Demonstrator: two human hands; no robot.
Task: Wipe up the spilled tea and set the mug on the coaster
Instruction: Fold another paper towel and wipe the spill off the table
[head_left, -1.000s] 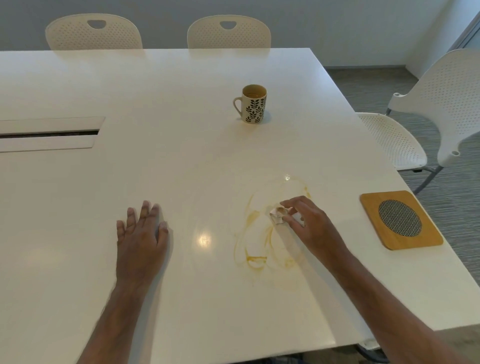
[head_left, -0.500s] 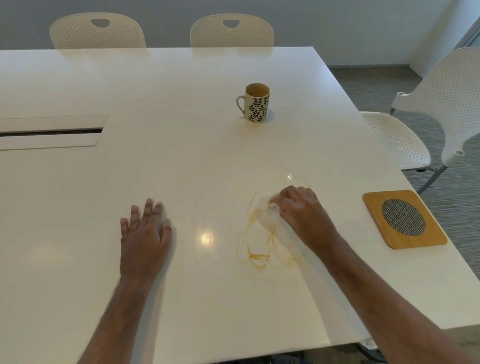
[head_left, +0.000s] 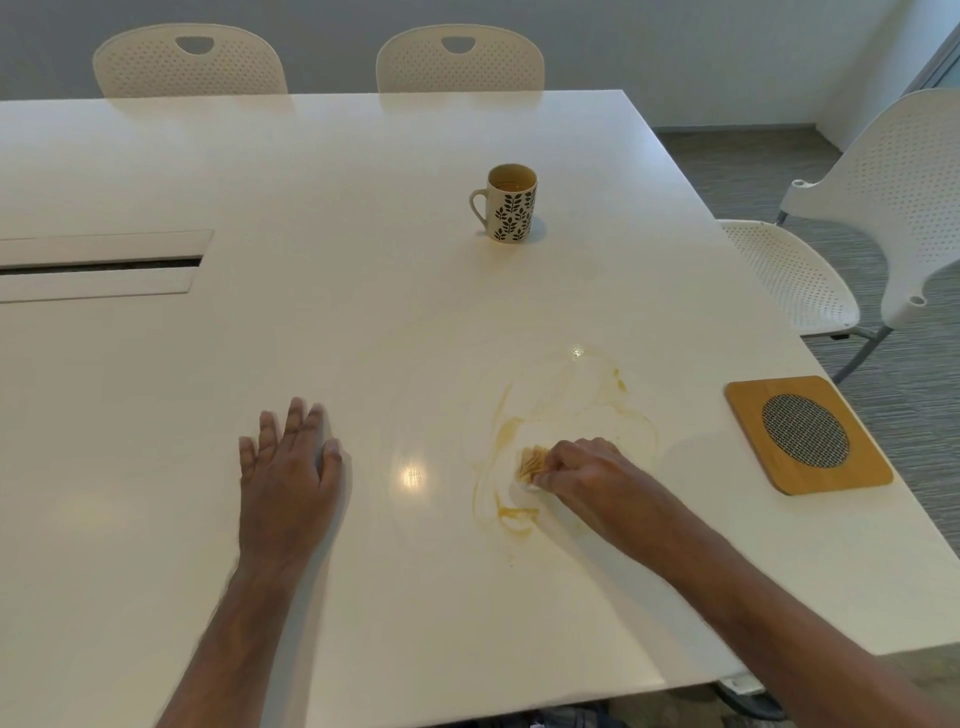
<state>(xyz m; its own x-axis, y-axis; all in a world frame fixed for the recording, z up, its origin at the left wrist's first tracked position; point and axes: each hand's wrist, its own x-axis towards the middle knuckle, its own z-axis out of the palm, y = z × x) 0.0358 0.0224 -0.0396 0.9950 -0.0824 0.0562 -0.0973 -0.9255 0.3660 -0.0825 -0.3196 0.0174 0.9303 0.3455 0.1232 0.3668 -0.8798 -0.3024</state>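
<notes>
Right hand (head_left: 587, 475) curled round a small wad of tissue (head_left: 532, 461), already stained yellow-brown, pressed into the near part of the spilled tea (head_left: 550, 441); the grip looks tight, presumably to keep the soaked wad from coming apart under pressure. Left hand (head_left: 291, 467) lies flat on the bench (head_left: 260, 182), fingers straight and spread, holding nothing, well to the left of the puddle; I judge it a brace, steadying the body as the other arm scrubs. The spill is thin now, smeared in arcs and rings, with thicker amber streaks at its near and left edges and a few spots at the far right, so wiping is partly done, not finished. One mug (head_left: 511, 205), leaf-patterned, stands upright further back on the bench, handle to the left, some tea inside, well apart from the spill, out of the wiping arm's way. One coaster (head_left: 808, 434), wooden with a round mesh centre, sits bare at the right edge of the bench, near the right hand's side. Mug not yet on it. Count: three white perforated chairs, two (head_left: 189, 62) behind the bench, one (head_left: 883, 208) at right.
</notes>
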